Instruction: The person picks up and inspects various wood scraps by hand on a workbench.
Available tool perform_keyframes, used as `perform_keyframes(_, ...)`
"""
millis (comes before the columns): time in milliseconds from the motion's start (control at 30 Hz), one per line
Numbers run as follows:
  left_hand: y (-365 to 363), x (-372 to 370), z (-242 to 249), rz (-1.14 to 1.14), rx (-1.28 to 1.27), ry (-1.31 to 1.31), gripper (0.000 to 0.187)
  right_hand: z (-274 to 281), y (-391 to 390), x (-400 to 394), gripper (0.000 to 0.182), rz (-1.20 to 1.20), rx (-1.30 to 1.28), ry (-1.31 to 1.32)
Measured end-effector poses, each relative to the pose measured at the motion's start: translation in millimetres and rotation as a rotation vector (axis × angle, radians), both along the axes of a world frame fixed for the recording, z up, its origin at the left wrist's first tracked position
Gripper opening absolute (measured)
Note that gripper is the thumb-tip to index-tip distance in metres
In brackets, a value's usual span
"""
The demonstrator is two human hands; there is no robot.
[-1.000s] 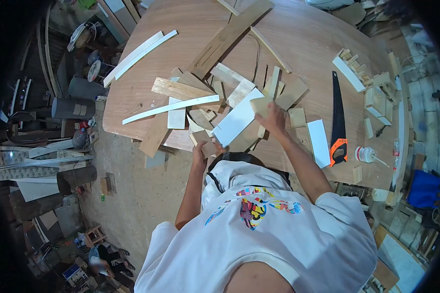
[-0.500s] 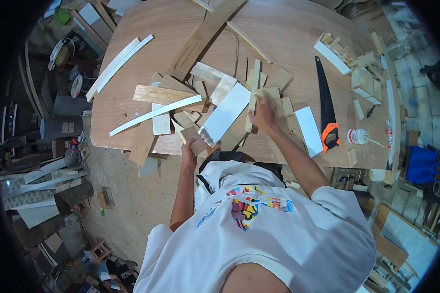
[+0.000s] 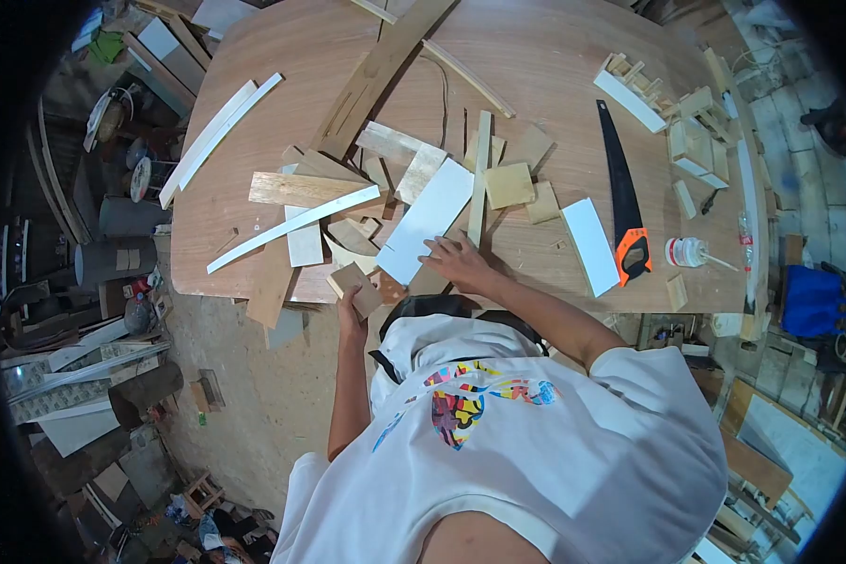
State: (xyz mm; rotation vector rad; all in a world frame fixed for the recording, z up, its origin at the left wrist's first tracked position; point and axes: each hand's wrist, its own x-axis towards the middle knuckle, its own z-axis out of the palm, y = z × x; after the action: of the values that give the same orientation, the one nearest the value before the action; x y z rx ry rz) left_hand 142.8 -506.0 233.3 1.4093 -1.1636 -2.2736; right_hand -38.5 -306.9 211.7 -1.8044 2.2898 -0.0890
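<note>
My left hand [image 3: 350,305] grips a small square wooden piece [image 3: 357,286] at the front edge of the table. My right hand [image 3: 461,263] rests with fingers apart at the right edge of a white board [image 3: 428,221], fingertips touching its lower part. Just above that hand, a narrow wooden strip [image 3: 480,174] stretches away across the pile. Beside the strip lies a square tan wooden piece [image 3: 510,186]. A long thin white strip [image 3: 296,228] crosses other offcuts on the left of the pile.
To the right lie a white panel [image 3: 590,246] and a handsaw [image 3: 622,188] with an orange handle. A white glue tub [image 3: 686,252] stands near them. Small wooden assemblies [image 3: 700,150] sit at the far right. A long plank [image 3: 385,75] runs to the back.
My right hand has come off the square tan piece and moved down and left to the white board. My left hand, still holding the small wooden piece, has shifted slightly left and down.
</note>
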Motion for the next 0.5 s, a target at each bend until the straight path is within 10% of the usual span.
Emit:
perform_keyframes(267, -10, 2, -2, 0.072, 0.015, -0.025, 0.05, 13, -2, -21, 0.064, 0.09, 0.079, 0.01)
perform_keyframes(500, -14, -8, 3, -0.012, 0.008, 0.102, 0.053, -22, 1, -17, 0.028, 0.142, -0.21, 0.148)
